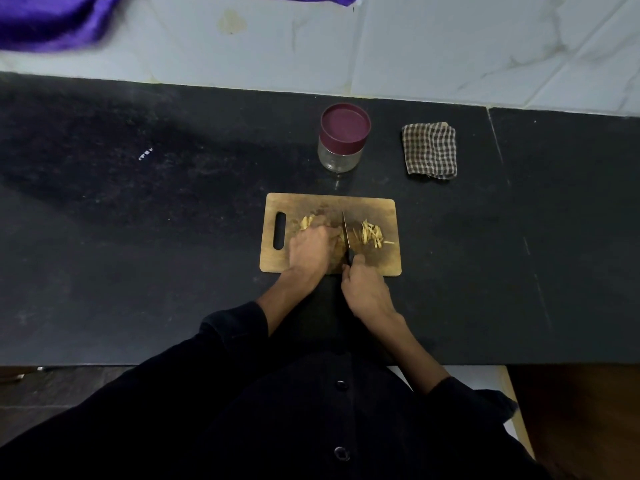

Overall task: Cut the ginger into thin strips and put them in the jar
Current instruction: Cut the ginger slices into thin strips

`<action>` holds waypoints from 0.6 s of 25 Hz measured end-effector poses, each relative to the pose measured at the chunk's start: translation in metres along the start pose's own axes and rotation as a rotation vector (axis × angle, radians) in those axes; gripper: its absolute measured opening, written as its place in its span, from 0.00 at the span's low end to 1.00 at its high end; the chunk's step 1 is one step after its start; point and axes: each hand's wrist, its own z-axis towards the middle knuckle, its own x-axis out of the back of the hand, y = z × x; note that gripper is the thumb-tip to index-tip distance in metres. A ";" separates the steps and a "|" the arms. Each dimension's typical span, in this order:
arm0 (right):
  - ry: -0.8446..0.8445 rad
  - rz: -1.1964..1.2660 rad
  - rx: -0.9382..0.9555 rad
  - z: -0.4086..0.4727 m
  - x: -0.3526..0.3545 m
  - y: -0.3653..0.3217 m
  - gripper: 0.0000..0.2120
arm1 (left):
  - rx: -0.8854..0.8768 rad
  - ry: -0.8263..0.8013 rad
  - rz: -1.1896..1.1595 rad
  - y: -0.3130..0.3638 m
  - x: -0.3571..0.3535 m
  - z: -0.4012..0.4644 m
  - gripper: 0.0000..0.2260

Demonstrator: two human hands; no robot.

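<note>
A wooden cutting board (377, 209) lies on the black counter in front of me. My left hand (310, 252) holds down pale ginger slices (306, 222) near the board's middle, fingers curled over them. My right hand (363, 289) grips the black handle of a knife (345, 233) whose blade points away from me, just right of my left fingers. A small heap of thin ginger strips (372, 233) lies to the right of the blade. Behind the board stands a clear glass jar (341, 155) with its maroon lid (345, 123) on.
A folded checked cloth (429, 150) lies right of the jar. The black counter (138, 237) stretches wide to the left and right. Purple fabric (52, 19) hangs at the top left against the tiled wall.
</note>
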 end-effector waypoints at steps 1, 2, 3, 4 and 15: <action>0.002 -0.006 0.000 0.000 -0.001 0.000 0.11 | -0.003 -0.001 0.003 0.000 -0.001 0.000 0.12; 0.000 -0.010 -0.002 0.000 -0.001 0.000 0.11 | -0.005 -0.002 0.005 0.000 -0.001 0.000 0.12; -0.004 -0.014 -0.007 -0.001 -0.002 0.000 0.11 | -0.006 -0.002 0.004 0.000 -0.001 0.000 0.12; -0.011 -0.014 -0.013 -0.003 -0.003 0.001 0.11 | -0.007 0.002 0.003 0.000 -0.001 0.000 0.12; -0.034 0.059 -0.058 -0.022 -0.008 0.019 0.14 | 0.022 -0.007 0.001 -0.002 -0.004 0.005 0.12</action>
